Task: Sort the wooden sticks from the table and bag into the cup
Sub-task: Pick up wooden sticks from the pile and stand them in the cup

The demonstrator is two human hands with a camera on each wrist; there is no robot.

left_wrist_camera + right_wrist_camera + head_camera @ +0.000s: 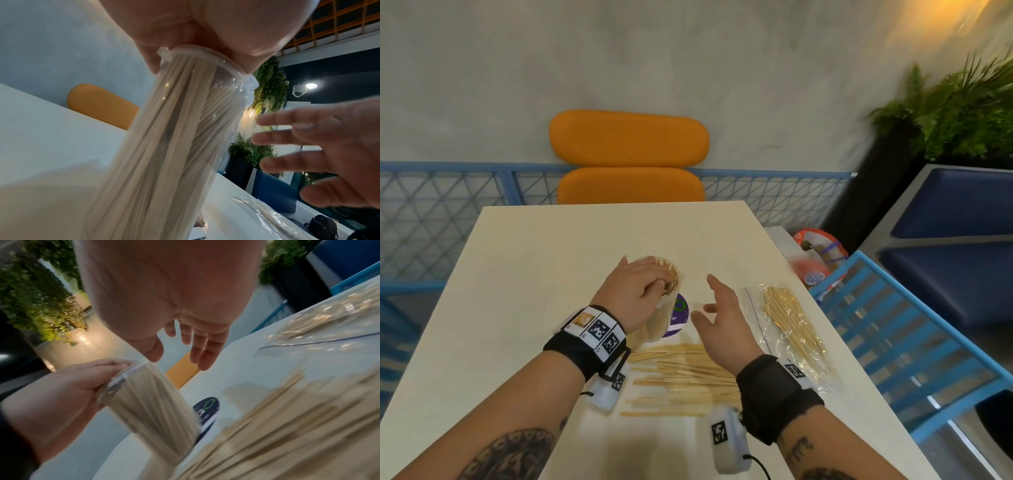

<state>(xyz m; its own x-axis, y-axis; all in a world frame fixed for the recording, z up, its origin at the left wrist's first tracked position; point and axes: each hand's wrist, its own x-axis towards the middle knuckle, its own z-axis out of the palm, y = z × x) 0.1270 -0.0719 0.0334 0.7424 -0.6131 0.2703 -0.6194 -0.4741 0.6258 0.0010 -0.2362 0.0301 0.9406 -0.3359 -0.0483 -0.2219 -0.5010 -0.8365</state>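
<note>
From the head view, a cream table [544, 274] stands before a grey wall, with an orange chair [630, 154] at its far side, blue mesh railing behind and potted ferns [955, 113] far right. The clear cup [659, 318], packed with wooden sticks, stands mid-table; the left hand [635, 291] lies over its mouth, fingers curled on the stick ends. The right hand [722, 318] hovers just right of it, fingers spread and holding nothing. Loose flat sticks [681, 377] lie near the person; a clear bag [787, 329] of thin sticks lies to the right. A purple round sticker [680, 313] beside the cup shows "go".

The left wrist view shows the cup [164, 146] crammed with pale sticks under the palm.

The right wrist view is blurred; the sticker's writing is unreadable.
</note>
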